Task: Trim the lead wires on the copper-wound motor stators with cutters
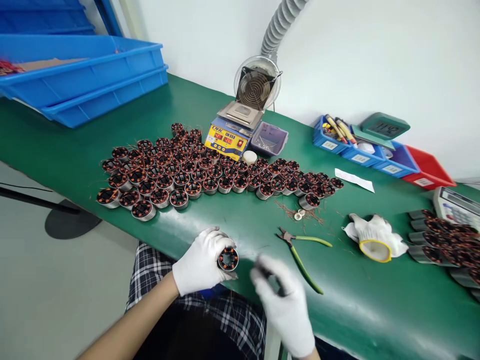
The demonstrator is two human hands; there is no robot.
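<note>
My left hand, in a white glove, is closed around a small round motor stator with copper windings, held at the near edge of the green table. My right hand, also gloved, hovers just right of the stator, blurred by motion, its fingers curled in a pinch; what they hold is unclear. Green-handled cutters lie on the table just beyond my right hand.
Several stators stand in rows mid-table, more at the right edge. Behind them are a yellow solder station, a fan with hose and a purple tray. Blue trays, bins, a spare glove.
</note>
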